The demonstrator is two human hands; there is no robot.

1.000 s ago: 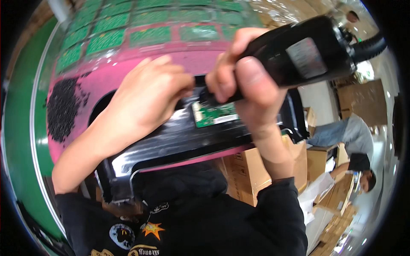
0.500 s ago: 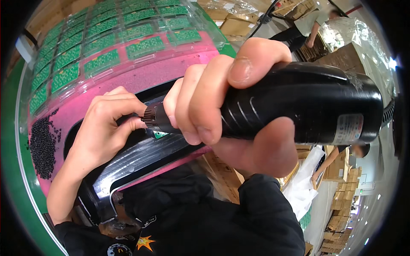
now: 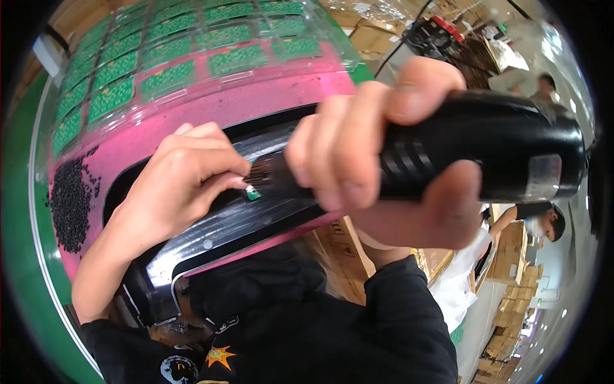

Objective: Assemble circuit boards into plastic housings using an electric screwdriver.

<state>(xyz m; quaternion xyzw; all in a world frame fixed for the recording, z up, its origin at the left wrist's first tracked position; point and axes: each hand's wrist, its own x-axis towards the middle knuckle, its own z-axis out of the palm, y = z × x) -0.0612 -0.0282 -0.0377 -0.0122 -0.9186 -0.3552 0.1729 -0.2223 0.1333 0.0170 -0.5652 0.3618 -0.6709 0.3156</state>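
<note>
My right hand (image 3: 348, 150) is wrapped round a black electric screwdriver (image 3: 486, 147), held almost level and pointing left. Its ribbed nose reaches my left hand (image 3: 182, 176), whose thumb and forefinger are pinched together right at the tip. Whatever sits between those fingertips is too small and hidden to make out. Just below the nose shows a piece of green circuit board (image 3: 254, 195), lying in a long black plastic housing (image 3: 224, 233). Both hands hover over this housing and cover part of it. Left of it is a heap of small black screws (image 3: 70, 201).
Clear plastic trays (image 3: 137, 115) filled with rows of green circuit boards (image 3: 167, 78) lie at the back. A pink mat (image 3: 256, 93) covers the green table (image 3: 19, 211). Cardboard boxes (image 3: 511, 246) and other people stand off to the right, beyond the table.
Both hands and the screwdriver have shifted right, partly because the whole view moved. The right hand is blurred. The left fingertips remain pinched by the screwdriver's nose.
</note>
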